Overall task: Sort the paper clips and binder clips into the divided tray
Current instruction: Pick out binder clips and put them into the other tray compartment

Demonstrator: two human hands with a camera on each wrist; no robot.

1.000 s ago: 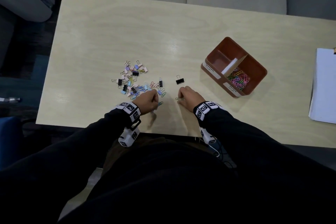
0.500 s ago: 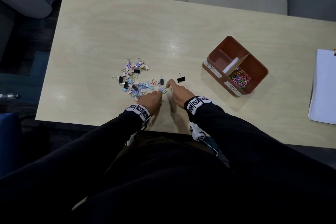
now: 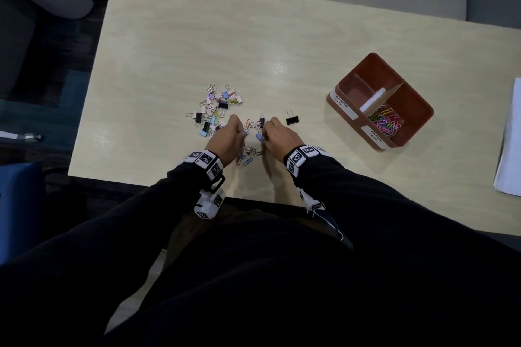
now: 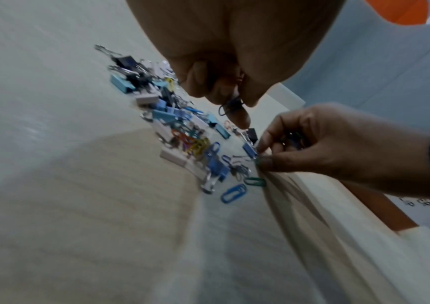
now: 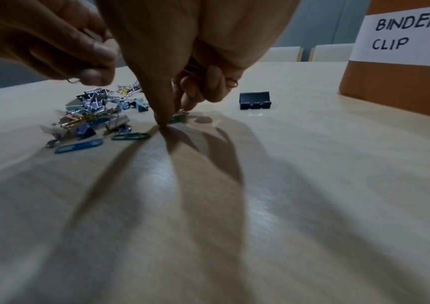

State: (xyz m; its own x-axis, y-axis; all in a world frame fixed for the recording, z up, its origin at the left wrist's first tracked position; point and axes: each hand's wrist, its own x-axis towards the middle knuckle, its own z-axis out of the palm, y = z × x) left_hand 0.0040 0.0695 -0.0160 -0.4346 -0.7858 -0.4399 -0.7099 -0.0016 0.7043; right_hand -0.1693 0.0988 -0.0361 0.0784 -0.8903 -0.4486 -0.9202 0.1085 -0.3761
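Note:
A heap of coloured binder clips and paper clips [image 3: 217,113] lies left of the table's middle. My left hand [image 3: 242,134] is at the heap's right edge, its curled fingers [image 4: 216,90] holding paper clips. My right hand [image 3: 266,132] is just beside it, with paper clips tucked in its curled fingers [image 5: 208,86]; its thumb and forefinger pinch a green paper clip [image 4: 258,162] on the table. A blue paper clip [image 3: 248,161] and a green one [image 3: 258,153] lie loose between my wrists. The brown divided tray [image 3: 417,110] stands at the right; its PAPER CLIP half holds several paper clips [image 3: 384,122].
A lone black binder clip [image 3: 292,120] lies between my right hand and the tray. A white stack of paper [image 3: 510,144] sits at the table's right edge. The table's front edge [image 3: 146,184] runs close behind my wrists.
Both hands moved forward from near the table's front edge to the right side of the heap. The right hand's fingers now pinch down among the clips there.

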